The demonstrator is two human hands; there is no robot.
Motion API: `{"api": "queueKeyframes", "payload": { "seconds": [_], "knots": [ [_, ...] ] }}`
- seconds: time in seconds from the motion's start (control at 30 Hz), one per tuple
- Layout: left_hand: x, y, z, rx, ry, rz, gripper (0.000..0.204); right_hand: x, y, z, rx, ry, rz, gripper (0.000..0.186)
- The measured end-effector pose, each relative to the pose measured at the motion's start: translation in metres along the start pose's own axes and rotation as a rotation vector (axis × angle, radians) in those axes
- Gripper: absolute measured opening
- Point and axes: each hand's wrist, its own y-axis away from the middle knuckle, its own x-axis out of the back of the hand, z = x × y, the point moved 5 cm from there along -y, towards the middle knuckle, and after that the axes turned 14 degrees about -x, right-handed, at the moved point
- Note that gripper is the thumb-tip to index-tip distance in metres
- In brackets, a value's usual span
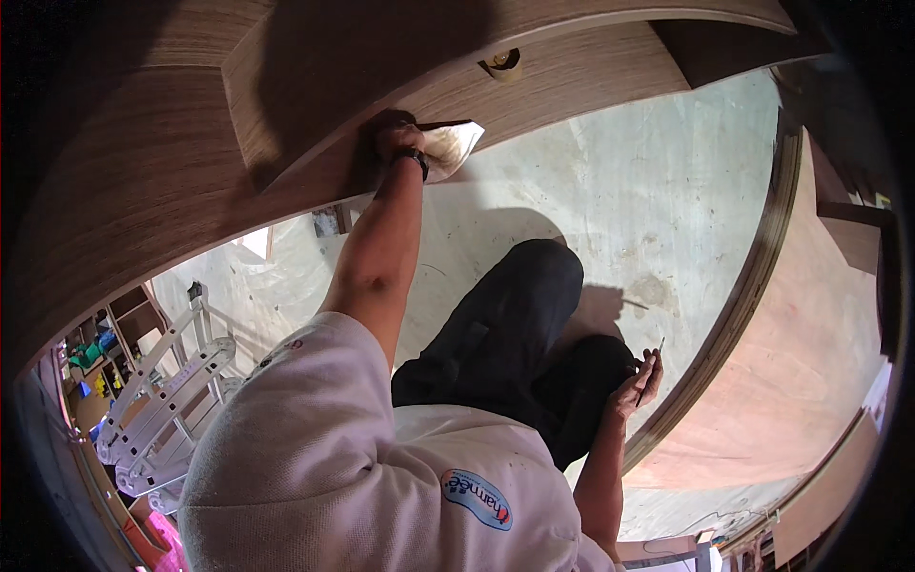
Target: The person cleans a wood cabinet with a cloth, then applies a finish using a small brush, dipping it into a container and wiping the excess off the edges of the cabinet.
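My left arm reaches up and forward to a curved wood-grain panel (534, 86). Against its lower part, in dark shadow, my left hand (396, 138) is closed. A pale, creased, sheet-like piece (454, 149) shows beside that hand and wrist; whether my fingers grip it or the panel's edge is hidden. Low on the right, near my bent knee, my right hand (640, 383) pinches a thin, pointed tool (662, 343). Its slim tip sticks up past the fingers, too small to name more exactly.
A round cutout (501, 65) opens in the panel above. A folded metal ladder (176, 400) stands at the left, near shelves with coloured items (91, 357). A layered wooden edge (734, 334) curves along the right of the stained pale floor (658, 219), beside a pinkish board (791, 353).
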Motion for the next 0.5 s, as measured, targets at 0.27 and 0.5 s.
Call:
{"api": "queueKeyframes", "payload": {
  "seconds": [0.27, 0.5],
  "knots": [
    [0.042, 0.072, 0.090, -0.120, 0.094, 0.399, 0.094, 0.011, -0.009, 0.009, -0.013, 0.001, 0.016, 0.042],
    [0.030, 0.068, 0.067, -0.195, 0.192, 0.185, 0.100, 0.009, -0.014, 0.015, -0.040, 0.026, -0.006, 0.039]
  ]
}}
